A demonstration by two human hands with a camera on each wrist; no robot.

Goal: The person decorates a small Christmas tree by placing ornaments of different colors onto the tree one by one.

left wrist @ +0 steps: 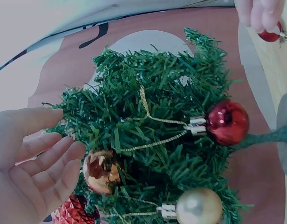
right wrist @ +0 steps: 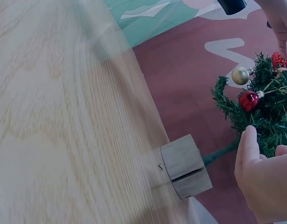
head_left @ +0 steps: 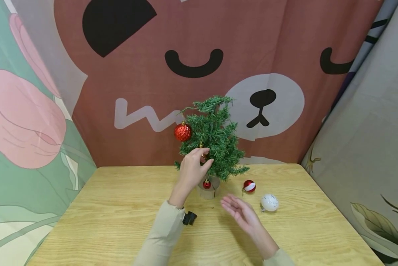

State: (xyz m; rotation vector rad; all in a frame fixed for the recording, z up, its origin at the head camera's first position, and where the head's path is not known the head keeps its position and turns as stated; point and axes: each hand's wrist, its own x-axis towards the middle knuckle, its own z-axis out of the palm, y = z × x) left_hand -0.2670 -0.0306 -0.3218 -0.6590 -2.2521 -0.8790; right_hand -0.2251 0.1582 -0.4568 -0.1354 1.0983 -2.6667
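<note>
A small green Christmas tree (head_left: pixel 218 136) stands in a round wooden base (right wrist: pixel 185 161). Beside its front branches is my left hand (head_left: pixel 193 168), fingers extended, near a shiny copper ball (left wrist: pixel 102 171) and holding nothing. A large red textured ball (head_left: pixel 183 132) hangs on the tree's left side. Lower, a small red ball (left wrist: pixel 227 122) and a pale gold ball (left wrist: pixel 199 206) dangle on gold cords. My right hand (head_left: pixel 242 212) is held in front of the tree to the right, palm turned up and fingers loose, with nothing in it.
Two loose ornaments lie on the wooden table (head_left: pixel 119 210) right of the tree: a red ball with a white band (head_left: pixel 249 186) and a white speckled ball (head_left: pixel 269 203). Behind the table hangs a printed bear curtain (head_left: pixel 135 81), with other curtains at both sides.
</note>
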